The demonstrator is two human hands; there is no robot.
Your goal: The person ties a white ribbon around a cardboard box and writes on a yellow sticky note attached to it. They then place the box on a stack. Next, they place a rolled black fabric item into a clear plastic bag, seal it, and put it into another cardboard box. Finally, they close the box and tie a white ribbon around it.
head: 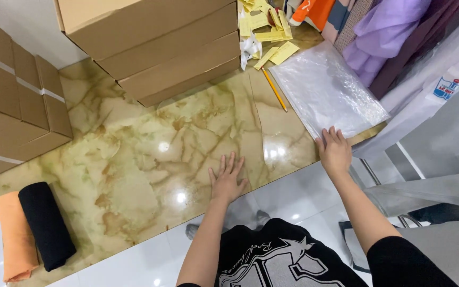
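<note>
Marbled green tabletop (134, 159) bears a black cloth roll (46, 226) and cardboard boxes (155, 42) well left of the left hand (227, 179), which lies flat, fingers spread, holding nothing. Rightward, the right hand (334, 151) (also open) presses its fingertips on the near edge of a clear plastic bag (328, 90), a pencil (274, 89) just left of the bag.

table (150, 154): green-cream marble veining | boxes (155, 42): tan | pencil (274, 89): yellow | rolls (46, 226): black, orange (side by side)

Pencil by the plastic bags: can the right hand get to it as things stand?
Probably yes. The right hand rests on the near edge of the clear plastic bags; the yellow pencil lies uncovered just beside them on the marble table, with nothing between.
</note>
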